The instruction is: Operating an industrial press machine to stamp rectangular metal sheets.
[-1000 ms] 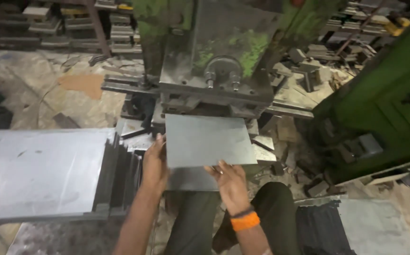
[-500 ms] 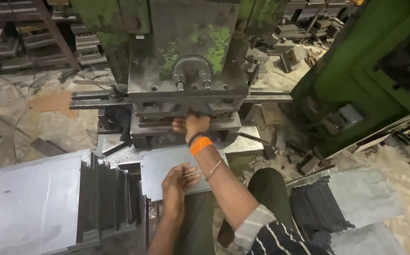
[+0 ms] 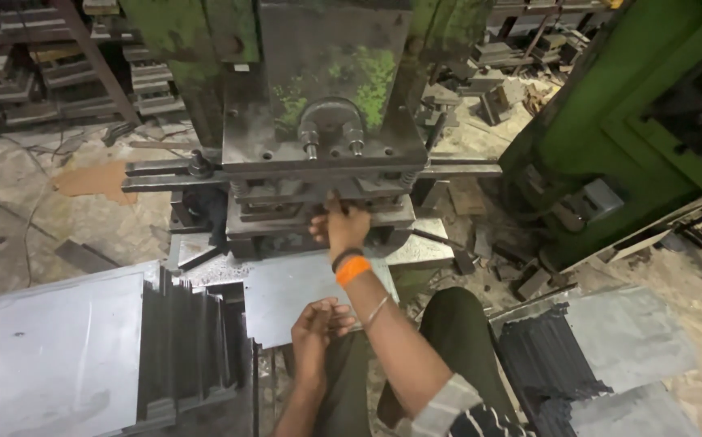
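press bed (image 3: 318, 212): right hand (image 3: 339, 226) deeper than before, sheet (image 3: 294, 291) flat

The right hand (image 3: 339, 228) is stretched well forward, arm nearly straight, fingers curled and pressed ahead — back of the hand up, with an orange band and a dark one at the wrist and a thin bangle lower on the forearm. The left hand (image 3: 316, 325) sits close to the body, fingers loosely bent inward, its forearm rising from below.
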